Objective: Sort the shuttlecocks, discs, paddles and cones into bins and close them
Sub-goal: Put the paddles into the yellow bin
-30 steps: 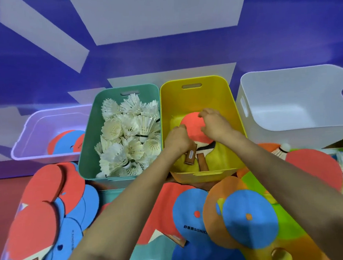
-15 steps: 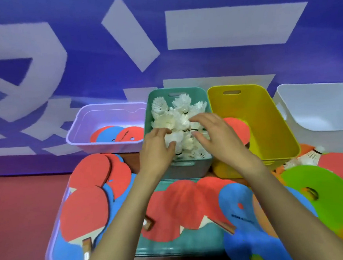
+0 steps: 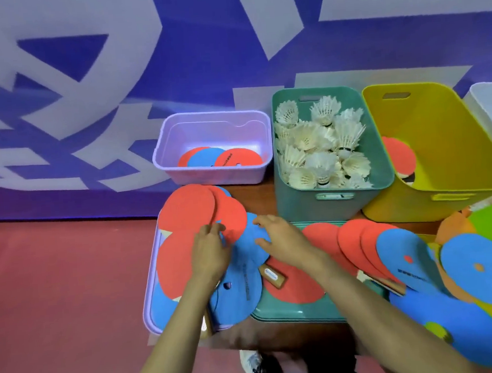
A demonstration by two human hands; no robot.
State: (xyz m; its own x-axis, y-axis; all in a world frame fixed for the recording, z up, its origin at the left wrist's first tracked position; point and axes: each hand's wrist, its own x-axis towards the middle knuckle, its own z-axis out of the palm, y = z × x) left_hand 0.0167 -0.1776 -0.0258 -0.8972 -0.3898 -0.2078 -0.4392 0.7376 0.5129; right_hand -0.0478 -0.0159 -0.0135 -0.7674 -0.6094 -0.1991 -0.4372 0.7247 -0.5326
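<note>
Shuttlecocks (image 3: 320, 149) are kept in the teal bin (image 3: 307, 208). On the lilac lid (image 3: 147, 295), a red disc (image 3: 232, 213) is touched by the left hand (image 3: 210, 255), fingers straight, and a blue disc (image 3: 245, 262) is covered by the spread right hand (image 3: 285, 242).

We see white shuttlecocks (image 3: 320, 146) in a teal bin (image 3: 307, 208), a yellow bin (image 3: 445, 143), a lilac bin (image 3: 217, 175) with red and blue discs (image 3: 208, 157), and a red floor (image 3: 65, 286).

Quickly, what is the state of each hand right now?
Left hand: open, fingers resting on the red-and-blue pile.
Right hand: open, fingers spread over a blue disc.
</note>
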